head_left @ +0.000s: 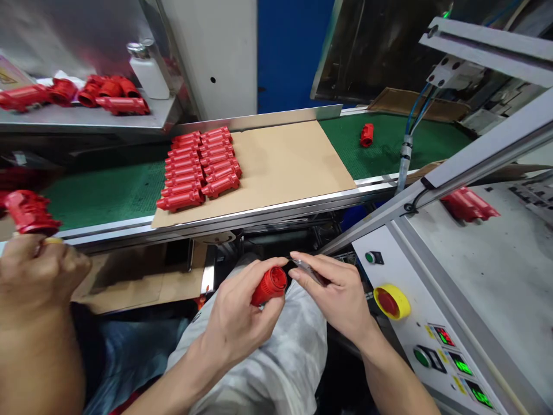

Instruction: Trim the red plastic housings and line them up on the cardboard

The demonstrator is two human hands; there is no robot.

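My left hand [239, 314] is wrapped round a red plastic part [270, 286], its ribbed round end facing up, held above my lap. My right hand [337, 294] pinches a thin metal tool [307, 268] whose tip points at the top of that part. The two hands almost touch. On the conveyor ahead, several matching red parts [199, 167] lie in two neat rows on a cardboard sheet [280, 167].
At the far left another person's hand [38, 271] holds a red part [28, 212]. A single red part [367, 135] lies on the green belt [103, 193]. More red parts [469, 204] rest on the machine at right, beside a red emergency button [391, 301]. Others sit on the back-left shelf [86, 92].
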